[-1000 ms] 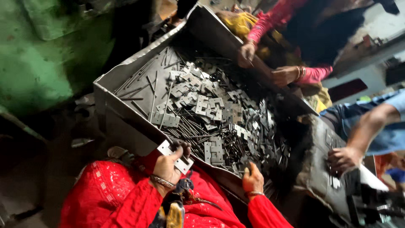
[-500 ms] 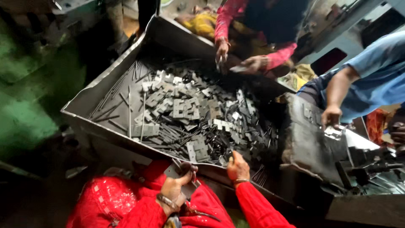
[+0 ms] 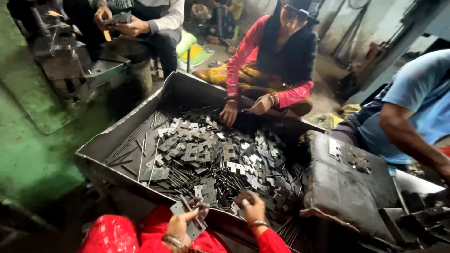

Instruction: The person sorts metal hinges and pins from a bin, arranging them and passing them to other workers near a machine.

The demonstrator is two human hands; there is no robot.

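At the near rim of the tray (image 3: pixel 122 122), a grey hinge (image 3: pixel 188 216) sits pinched in the left hand (image 3: pixel 180 224), its fingers closed around the plate and holding it just above the edge. The right hand (image 3: pixel 253 206) rests beside it, fingers curled down into the heap of hinges (image 3: pixel 211 161); whether it grips one I cannot tell. Thin pins (image 3: pixel 140 152) lie loose along the left side of the tray. Stamped edges like these look sharp, so a quick grab into the heap could cut a fingertip, and a loose pinch might drop the hinge over the rim. Across the tray another person's hands (image 3: pixel 243 108) work the same heap, so reaches could collide.
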